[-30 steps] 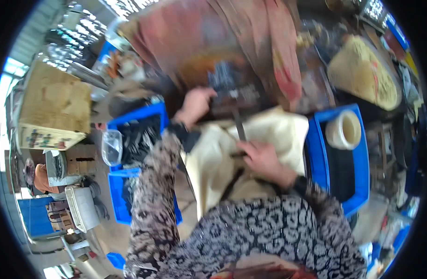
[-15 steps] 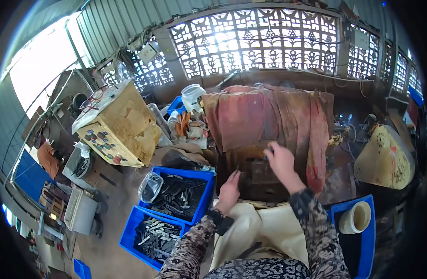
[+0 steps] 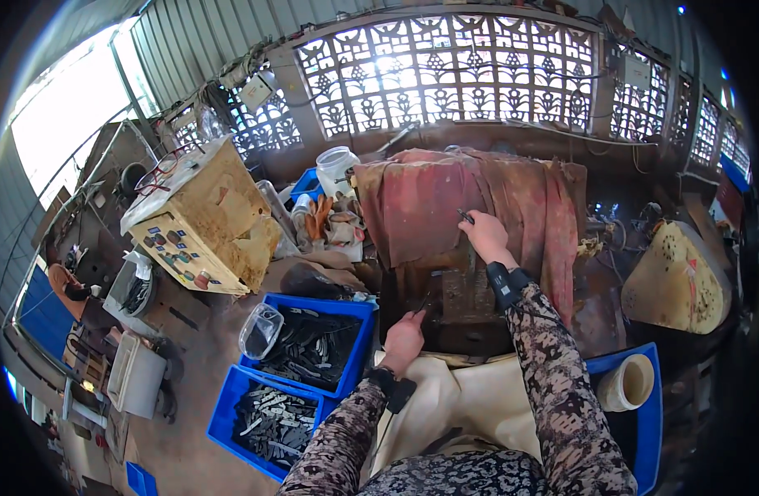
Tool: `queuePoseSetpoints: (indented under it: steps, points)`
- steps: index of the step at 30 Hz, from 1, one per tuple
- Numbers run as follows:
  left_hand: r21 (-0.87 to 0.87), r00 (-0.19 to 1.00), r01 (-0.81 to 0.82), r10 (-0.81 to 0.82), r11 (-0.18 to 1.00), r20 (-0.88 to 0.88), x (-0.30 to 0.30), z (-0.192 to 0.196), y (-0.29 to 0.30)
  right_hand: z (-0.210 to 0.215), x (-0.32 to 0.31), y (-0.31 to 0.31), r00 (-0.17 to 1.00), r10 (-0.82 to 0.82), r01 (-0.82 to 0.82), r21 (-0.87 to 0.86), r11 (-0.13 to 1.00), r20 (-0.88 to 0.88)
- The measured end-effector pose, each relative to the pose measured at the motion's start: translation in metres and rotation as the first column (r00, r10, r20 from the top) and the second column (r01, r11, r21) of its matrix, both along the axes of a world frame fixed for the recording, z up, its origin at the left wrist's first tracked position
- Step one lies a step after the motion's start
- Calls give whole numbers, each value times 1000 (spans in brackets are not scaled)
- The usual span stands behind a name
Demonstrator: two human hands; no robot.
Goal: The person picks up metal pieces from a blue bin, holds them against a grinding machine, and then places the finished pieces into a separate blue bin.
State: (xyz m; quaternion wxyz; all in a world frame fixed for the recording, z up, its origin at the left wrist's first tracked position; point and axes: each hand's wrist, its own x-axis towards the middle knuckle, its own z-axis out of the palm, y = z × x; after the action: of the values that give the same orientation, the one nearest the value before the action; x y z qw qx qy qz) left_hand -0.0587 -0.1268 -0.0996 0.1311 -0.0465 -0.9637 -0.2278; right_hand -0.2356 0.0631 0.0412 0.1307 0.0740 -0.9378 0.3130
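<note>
Dark held piece (image 3: 464,217), too small to identify; right blue bin (image 3: 655,405), partly hidden by sleeve (image 3: 561,372).

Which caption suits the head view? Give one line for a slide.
Right hand gripping a small dark piece before a draped reddish cloth; left hand lower, near blue bins of dark strips.

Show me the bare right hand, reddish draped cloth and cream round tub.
Bare right hand (image 3: 487,238): head view, its back.
Reddish draped cloth (image 3: 429,200): head view, front face.
Cream round tub (image 3: 614,388): head view, outer wall.

Dark piece (image 3: 465,217) — tilted, in right fingers (image 3: 477,226), thin piece (image 3: 424,305) — in left fingers (image 3: 415,317)
</note>
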Motion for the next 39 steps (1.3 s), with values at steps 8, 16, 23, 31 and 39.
queuePoseSetpoints:
  steps: [8,16,23,31,39]
  points:
    - [-16,1000,17,-17,1000,-3,-4,-6,-1,-6,-7,2,1000,-9,9,-2,1000,-1]
    - [-36,1000,5,-5,999,9,-5,-10,-6,-111,45,56,985,-25,59,-200,978,171]
    - [-59,994,11,-4,998,113,-5,-1,-4,-197,97,133,893,-131,131,30,991,430]
    - [-75,993,27,-19,997,114,-9,-8,1,-229,102,165,916,188,-223,60,973,355]
    - [-70,994,13,-5,997,113,-10,-11,-1,-198,117,144,972,-96,83,71,994,214]
